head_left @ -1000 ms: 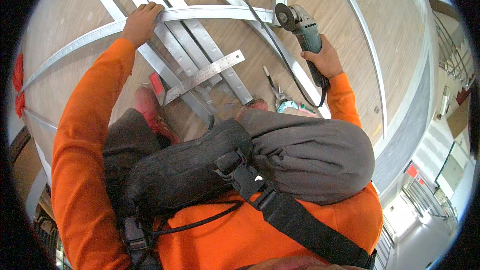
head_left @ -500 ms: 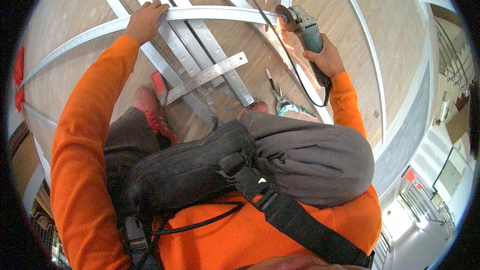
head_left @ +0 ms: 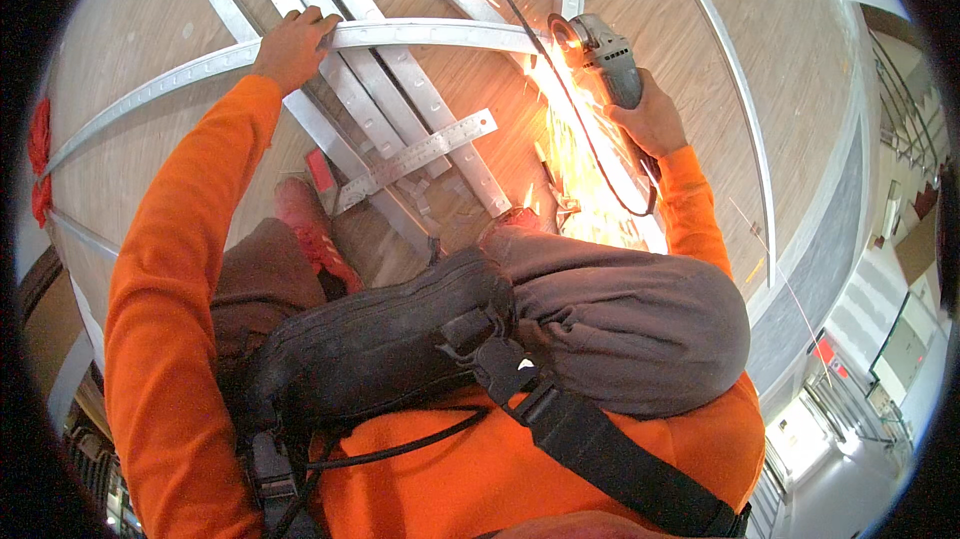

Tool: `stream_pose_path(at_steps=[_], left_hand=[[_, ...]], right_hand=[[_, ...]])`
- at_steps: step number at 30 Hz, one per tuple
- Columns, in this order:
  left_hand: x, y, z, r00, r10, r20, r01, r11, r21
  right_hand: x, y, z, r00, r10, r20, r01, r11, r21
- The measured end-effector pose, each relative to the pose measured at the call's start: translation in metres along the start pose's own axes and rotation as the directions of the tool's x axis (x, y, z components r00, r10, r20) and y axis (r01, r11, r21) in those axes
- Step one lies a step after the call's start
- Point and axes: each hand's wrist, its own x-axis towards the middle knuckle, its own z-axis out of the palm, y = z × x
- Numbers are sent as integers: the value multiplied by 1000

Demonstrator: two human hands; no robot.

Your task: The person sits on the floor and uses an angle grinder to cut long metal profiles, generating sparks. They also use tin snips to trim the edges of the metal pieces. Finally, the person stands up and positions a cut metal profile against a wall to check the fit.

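My right hand (head_left: pixel 650 111) grips an angle grinder (head_left: pixel 612 61) by its body. The grinder's cutting disc (head_left: pixel 566 39) touches the right end of a long galvanized metal channel (head_left: pixel 430 33), and a bright stream of sparks (head_left: pixel 580 159) sprays down toward my knee. My left hand (head_left: pixel 294 47) is wrapped over the same channel, left of its middle. More metal channels (head_left: pixel 380 89) lie underneath it, crossing at an angle. A metal square ruler (head_left: pixel 420 154) with a red part (head_left: pixel 320 170) lies over them near my feet.
A black power cord (head_left: pixel 575 104) hangs past the disc and loops under the grinder. Another long metal strip (head_left: pixel 735 89) lies to the right. Red strands (head_left: pixel 40 159) sit at the channel's far left end. Snips beside my shoe are mostly hidden by sparks.
The sparks have grown from a small spray into a broad, bright stream that covers the snips. The grinder and the channel's cut end have shifted slightly; both hands keep their grip.
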Motion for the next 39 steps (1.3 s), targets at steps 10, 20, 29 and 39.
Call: stream_pose_path(at_steps=[10,20,29,39], left_hand=[[44,-47,-25,888,192,418,-49,943,-329],[77,-46,-4,950,165,266,-1,853,-522],[61,9,3,981,73,180,-5,936,-351],[78,-1,-3,947,87,310,58,901,-430]], right_hand=[[-14,48,-11,910,367,-191,-125,684,719],[-18,92,-109,496,207,-844,-339,940,31],[9,24,-28,871,43,-489,-139,977,-163],[24,2,16,964,-51,-260,-4,978,-209]])
